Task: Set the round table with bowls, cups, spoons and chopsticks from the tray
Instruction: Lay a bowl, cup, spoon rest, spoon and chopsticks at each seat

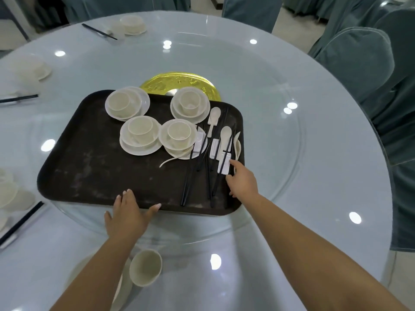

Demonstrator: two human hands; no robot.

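The left hand is lying flat with fingers spread wide, pressing on the near rim of the tray and holding nothing. The right hand is reaching over the tray's near right corner, its forefinger and thumb opened a little and touching the near end of a white rest; whether they are already pinching it I cannot tell.

Just beyond the right hand's fingertips, spoons and more white rests are lying among black chopsticks, which are running back toward the space between the two hands. Farther ahead of the left hand, four stacks of bowls with a cup in each are standing on saucers on the tray. Under the left forearm, nearest the person, a cup is sitting tilted on a plate.

The tray is resting on a glass turntable on the round pale surface, with a gold disc showing beyond the tray. Out past the left hand, finished settings with chopsticks are lying along the far and left edges. Chairs in blue-grey covers are standing round the surface, well beyond the right hand
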